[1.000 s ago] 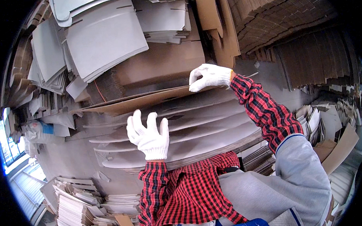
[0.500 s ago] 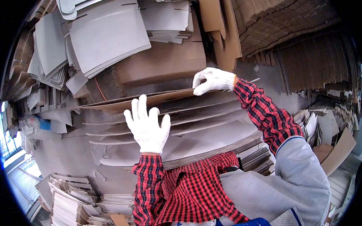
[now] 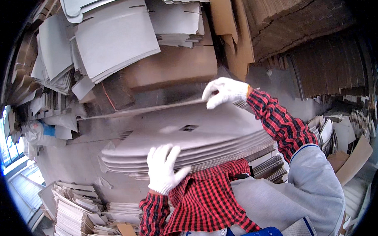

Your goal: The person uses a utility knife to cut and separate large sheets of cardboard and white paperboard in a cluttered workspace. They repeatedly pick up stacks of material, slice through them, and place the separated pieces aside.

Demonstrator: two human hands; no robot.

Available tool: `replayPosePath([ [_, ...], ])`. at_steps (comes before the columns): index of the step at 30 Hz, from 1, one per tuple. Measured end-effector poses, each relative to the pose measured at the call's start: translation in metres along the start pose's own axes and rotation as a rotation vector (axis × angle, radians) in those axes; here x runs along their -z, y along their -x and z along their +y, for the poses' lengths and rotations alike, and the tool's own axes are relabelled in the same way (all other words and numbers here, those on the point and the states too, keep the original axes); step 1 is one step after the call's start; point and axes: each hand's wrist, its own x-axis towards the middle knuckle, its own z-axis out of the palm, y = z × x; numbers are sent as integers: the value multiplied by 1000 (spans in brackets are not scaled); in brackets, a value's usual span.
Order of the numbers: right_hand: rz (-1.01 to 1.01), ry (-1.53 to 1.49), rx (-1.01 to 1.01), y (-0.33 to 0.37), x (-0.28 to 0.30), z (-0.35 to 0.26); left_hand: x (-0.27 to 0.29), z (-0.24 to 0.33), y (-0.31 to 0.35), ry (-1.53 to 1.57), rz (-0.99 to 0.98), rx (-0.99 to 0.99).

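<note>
A stack of cardboard sheets (image 3: 222,125), pale on top with a small dark slot, lies in front of me. Past its far side one cardboard sheet (image 3: 147,109) stands nearly edge-on. My right hand (image 3: 227,91), in a white knit glove, pinches the right end of that sheet between thumb and curled fingers. Over the near edge of the stack is my left hand (image 3: 164,171), gloved the same way, its fingers and thumb stretched apart with nothing in them. Whether it touches the stack's edge I cannot tell.
White sheets (image 3: 115,41) are piled at the far left on brown cardboard (image 3: 174,66). Tall brown bundles (image 3: 329,71) stand at the right. Bundled pale pieces (image 3: 71,213) lie at the near left, with a plastic bag (image 3: 39,133) beyond them.
My left hand has drawn back toward me, to the stack's near edge. Several fanned sheets have dropped onto the stack, while one stays upright at my right hand, which has barely moved.
</note>
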Motion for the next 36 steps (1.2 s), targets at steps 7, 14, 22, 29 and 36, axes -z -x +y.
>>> replayPosePath([
  [7, -44, 195, 23, 21, -32, 2, 28, -23, 78, -350, -86, 121],
  [14, 30, 922, 367, 69, -72, -9, -6, -19, 19, -420, 129, 75],
  [22, -107, 869, 150, 123, -72, 5, -24, -30, 21, -338, 225, -95],
  [29, -298, 603, -41, 121, -52, 5, -21, -39, 2, -424, 230, -76],
  [36, -220, 821, 155, 55, -69, -57, 27, -35, -59, -508, 21, -129],
])
